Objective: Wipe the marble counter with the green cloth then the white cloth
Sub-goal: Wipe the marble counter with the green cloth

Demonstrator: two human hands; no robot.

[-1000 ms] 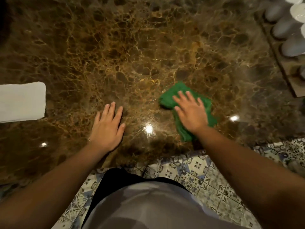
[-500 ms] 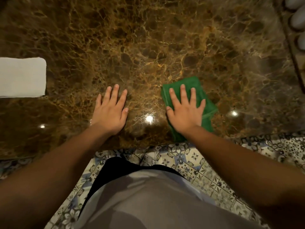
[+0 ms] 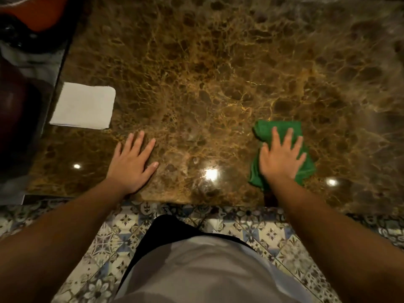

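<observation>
Brown veined marble counter (image 3: pixel 218 73), green-cloth pass underway: right hand (image 3: pixel 282 158) pressing flat, fingers spread, on crumpled green cloth (image 3: pixel 264 130); left hand (image 3: pixel 131 162) bracing, splayed, empty. Next, likely needing folded white cloth (image 3: pixel 84 106), lying far left.

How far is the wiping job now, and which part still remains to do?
Nothing looks finished yet. In hand: the right hand presses the green cloth flat on the marble counter near its front edge, while the left hand rests open on the bare marble. Left: the white cloth lies folded and untouched at the counter's left side, so the second wipe has not begun.
</observation>
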